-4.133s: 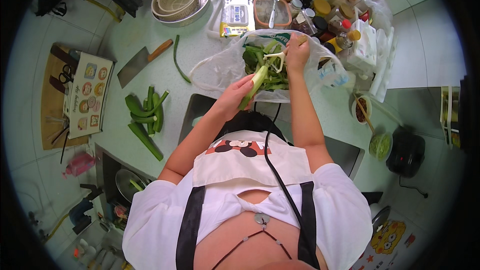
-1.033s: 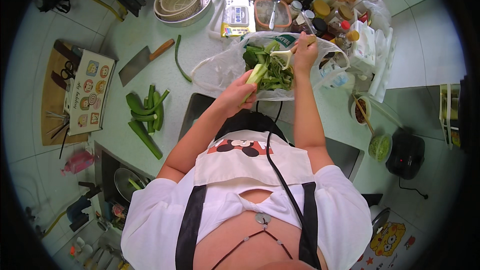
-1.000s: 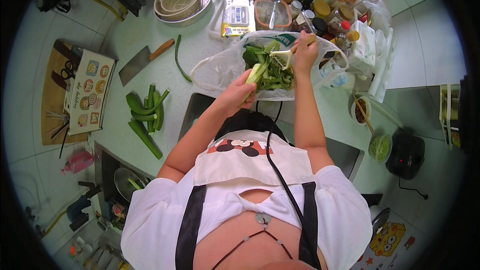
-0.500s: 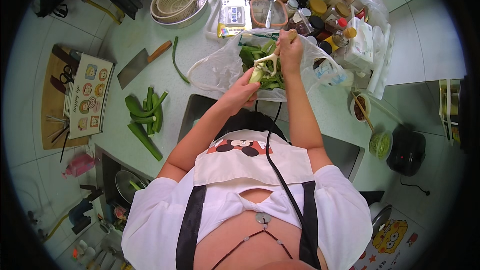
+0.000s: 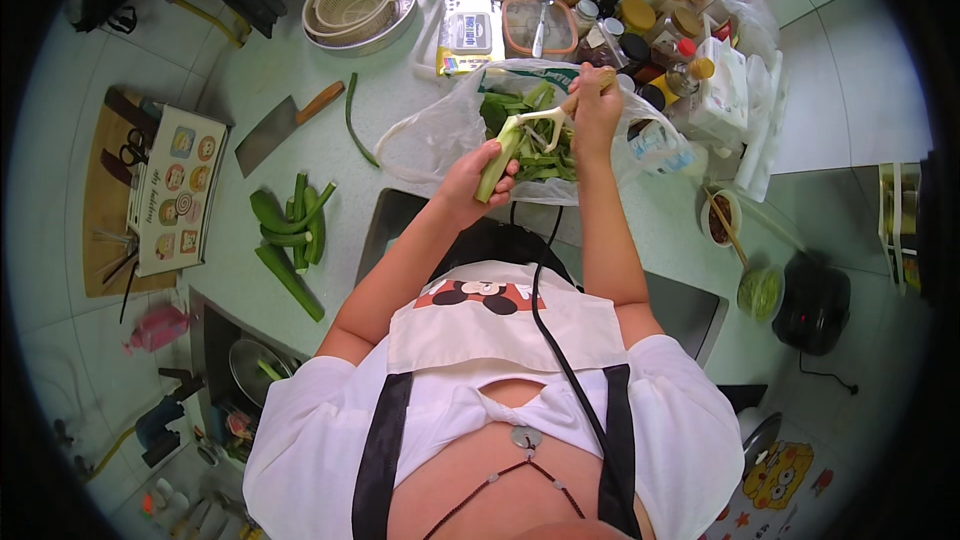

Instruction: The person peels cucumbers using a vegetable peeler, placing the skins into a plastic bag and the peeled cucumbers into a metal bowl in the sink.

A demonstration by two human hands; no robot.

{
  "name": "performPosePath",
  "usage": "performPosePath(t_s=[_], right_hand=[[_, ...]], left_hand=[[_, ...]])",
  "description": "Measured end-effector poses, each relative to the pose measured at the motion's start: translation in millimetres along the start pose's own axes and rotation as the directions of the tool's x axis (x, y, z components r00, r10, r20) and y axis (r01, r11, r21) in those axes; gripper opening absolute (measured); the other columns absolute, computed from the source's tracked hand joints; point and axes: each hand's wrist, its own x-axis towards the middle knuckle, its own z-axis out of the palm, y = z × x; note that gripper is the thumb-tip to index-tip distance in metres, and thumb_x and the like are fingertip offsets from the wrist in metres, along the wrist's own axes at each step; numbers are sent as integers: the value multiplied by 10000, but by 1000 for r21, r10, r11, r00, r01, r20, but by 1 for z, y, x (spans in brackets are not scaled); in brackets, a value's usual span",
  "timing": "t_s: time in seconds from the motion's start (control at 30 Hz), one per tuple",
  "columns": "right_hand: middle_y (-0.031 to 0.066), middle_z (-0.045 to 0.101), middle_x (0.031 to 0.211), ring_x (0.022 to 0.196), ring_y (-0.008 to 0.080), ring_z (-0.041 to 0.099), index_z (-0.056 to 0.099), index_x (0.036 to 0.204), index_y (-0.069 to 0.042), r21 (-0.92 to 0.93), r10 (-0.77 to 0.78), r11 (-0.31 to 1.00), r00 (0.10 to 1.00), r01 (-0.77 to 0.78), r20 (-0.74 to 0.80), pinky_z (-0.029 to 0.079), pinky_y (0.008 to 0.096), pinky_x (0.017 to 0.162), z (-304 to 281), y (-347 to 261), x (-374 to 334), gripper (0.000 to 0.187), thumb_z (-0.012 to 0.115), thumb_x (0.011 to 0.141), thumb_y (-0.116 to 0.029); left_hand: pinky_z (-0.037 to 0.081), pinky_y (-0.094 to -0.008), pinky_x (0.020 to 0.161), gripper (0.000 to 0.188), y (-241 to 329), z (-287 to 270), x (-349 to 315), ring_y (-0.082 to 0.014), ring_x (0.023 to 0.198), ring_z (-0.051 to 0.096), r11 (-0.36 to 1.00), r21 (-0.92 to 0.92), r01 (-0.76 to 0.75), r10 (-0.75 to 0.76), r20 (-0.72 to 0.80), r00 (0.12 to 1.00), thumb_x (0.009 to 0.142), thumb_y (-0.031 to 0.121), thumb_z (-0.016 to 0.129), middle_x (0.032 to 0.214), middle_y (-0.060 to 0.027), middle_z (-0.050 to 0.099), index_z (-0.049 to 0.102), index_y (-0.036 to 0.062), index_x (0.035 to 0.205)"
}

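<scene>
My left hand point(image 5: 474, 180) is closed around a long pale green vegetable point(image 5: 499, 161), mostly peeled, tilted with its top end pointing away from me. In my right hand point(image 5: 596, 108) is a peeler point(image 5: 556, 117) with a cream forked head and a tan handle. The peeler's head is at or very near the top end of the vegetable; I cannot tell if the blade touches it. Both hands are over an open white plastic bag point(image 5: 411, 145) that holds green peelings point(image 5: 548, 164). Several dark green vegetable pieces point(image 5: 292, 228) lie on the counter to the left.
A cleaver point(image 5: 268, 136) with a wooden handle lies left of the bag, beside a thin green strip point(image 5: 355, 120). Nested strainers and a bowl point(image 5: 400, 20) stand behind. Jars and bottles point(image 5: 636, 38) crowd the back right. The sink point(image 5: 690, 305) lies below my forearms.
My right hand and the peeler have moved slightly right and nearer to me. The vegetable in my left hand has turned more upright, showing more of its pale length.
</scene>
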Motion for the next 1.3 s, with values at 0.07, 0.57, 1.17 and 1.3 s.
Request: performPosePath(t_s=[0.07, 0.57, 1.17, 1.3], right_hand=[[-2, 474, 633, 507, 43, 407, 455, 743, -73, -48, -26, 998, 999, 27, 18, 323, 186, 445, 4, 9, -3, 194, 536, 853, -211], [22, 505, 614, 538, 92, 477, 463, 745, -38, -329, -150, 940, 974, 88, -171, 404, 240, 526, -9, 17, 18, 240, 546, 834, -245], [-3, 474, 645, 533, 44, 407, 443, 745, -82, -45, -101, 994, 995, 101, -4, 327, 179, 470, 6, -7, -2, 180, 538, 843, -199], [-3, 483, 625, 556, 58, 440, 452, 728, -60, -111, -104, 988, 994, 106, 24, 372, 206, 522, 10, 1, -5, 185, 534, 838, -184]], left_hand=[[315, -188, 410, 172, -1, 2, 3, -86, 534, 372, 999, 52, -2, 1, 17, 1000, 887, 243, 399, 773, -49, 442, 389, 91, 968], [290, -175, 411, 178, 0, 1, -7, -75, 515, 328, 997, -64, 40, -40, 2, 999, 900, 240, 407, 766, -35, 405, 373, 97, 1002], [367, -196, 473, 327, -2, -2, 9, -98, 652, 431, 972, 217, -91, 101, -32, 994, 898, 269, 403, 821, -18, 438, 411, 73, 1159], [329, -185, 432, 283, -3, 5, 9, -95, 612, 396, 986, 156, -57, 64, -40, 997, 904, 271, 399, 797, -13, 415, 416, 78, 1111]])
